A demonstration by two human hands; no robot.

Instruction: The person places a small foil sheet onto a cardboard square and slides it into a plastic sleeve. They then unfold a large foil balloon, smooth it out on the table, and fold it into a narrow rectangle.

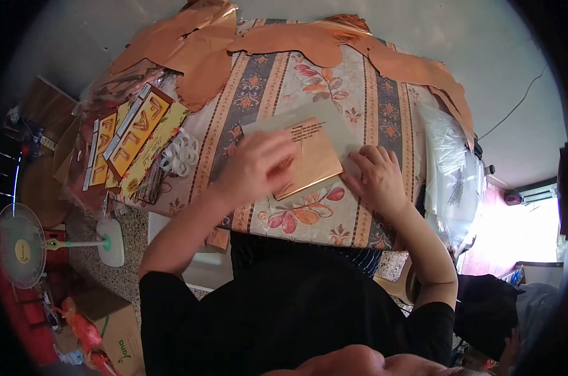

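Observation:
A folded copper-coloured foil piece lies in a clear plastic bag with printed text on the patterned tablecloth. My left hand is over the left side of the foil, blurred, its fingers curled; whether anything is between them is hidden. At the right edge of the bag rests my right hand, fingers spread and touching the plastic, holding nothing.
Yellow FALL cards and a bundle of white ribbon lie at the left. Copper foil sheets cover the far edge. Clear plastic bags sit at the right. A fan stands lower left; another person is lower right.

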